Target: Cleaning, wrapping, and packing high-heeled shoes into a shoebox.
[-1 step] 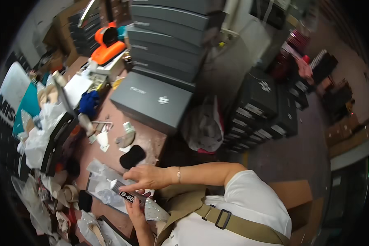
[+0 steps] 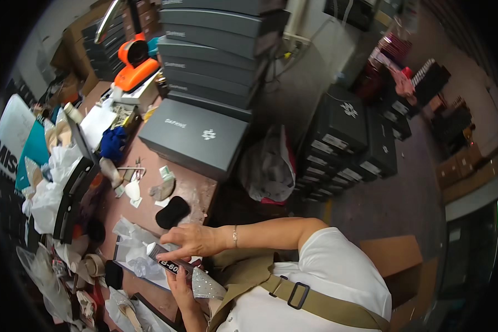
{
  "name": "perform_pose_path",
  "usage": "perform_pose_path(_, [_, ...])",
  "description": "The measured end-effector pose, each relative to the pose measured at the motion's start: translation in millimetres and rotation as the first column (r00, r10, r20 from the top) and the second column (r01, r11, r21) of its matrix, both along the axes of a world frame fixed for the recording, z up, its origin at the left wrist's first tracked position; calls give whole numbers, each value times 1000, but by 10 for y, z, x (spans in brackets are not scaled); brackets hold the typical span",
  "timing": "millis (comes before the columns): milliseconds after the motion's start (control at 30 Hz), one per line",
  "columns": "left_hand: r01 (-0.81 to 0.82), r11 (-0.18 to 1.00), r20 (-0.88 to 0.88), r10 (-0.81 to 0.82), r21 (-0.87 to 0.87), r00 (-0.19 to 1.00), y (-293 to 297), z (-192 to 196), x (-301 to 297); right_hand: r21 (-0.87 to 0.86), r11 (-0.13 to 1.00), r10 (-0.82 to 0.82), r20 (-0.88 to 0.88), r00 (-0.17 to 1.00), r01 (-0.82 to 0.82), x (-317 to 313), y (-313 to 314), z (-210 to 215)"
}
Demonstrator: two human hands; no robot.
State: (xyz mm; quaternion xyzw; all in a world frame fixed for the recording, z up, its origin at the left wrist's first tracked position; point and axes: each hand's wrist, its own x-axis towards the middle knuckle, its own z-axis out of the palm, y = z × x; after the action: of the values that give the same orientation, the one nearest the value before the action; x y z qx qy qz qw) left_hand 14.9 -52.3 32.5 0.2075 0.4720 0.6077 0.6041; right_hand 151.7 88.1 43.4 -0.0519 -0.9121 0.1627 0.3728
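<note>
One dark, slim squeeze tube with a white end (image 2: 170, 265): in the head view, held on the wearer's side of the landmark, a black, waisted, soft-looking pad (image 2: 172, 212); white end points leftward and away from the wearer.
Left hand, bare (image 2: 181, 285): farther than the tube from the pad, fingers closed on the tube's lower body from beneath.
Right hand, bare, thin bracelet at the wrist (image 2: 196, 240): just nearer the wearer than the pad; thumb and forefinger parted about the white end. Whether they press on it cannot be told.
Silver glitter-covered shoe (image 2: 207, 283): on the wearer's side of the pad, beside the left hand; its support is hidden.
Crumpled white tissue paper (image 2: 130, 229): left of the pad and toward the wearer, partly beneath the tube's white end.
Dark grey cardboard shoebox with a white emblem (image 2: 193, 133): beyond the pad, lid on.
Handling, as judged: the left hold should be firm yet light, since a hard squeeze could force out contents. Right fingertips should bear on the white end only, turned clear of the glitter surface. Stray drips would best fall on tissue, away from the pad.
</note>
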Motion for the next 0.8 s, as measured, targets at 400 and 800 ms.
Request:
perform_pose_path(400, [121, 992, -165, -123, -22, 978, -288, 345, 250, 293, 956, -28, 3, 1000, 26, 157, -224, 275])
perform_pose_path(800, [28, 999, -15, -28, 19, 1000, -664, -64, -74, -778, 626, -111, -164, 980, -59, 277, -169, -329])
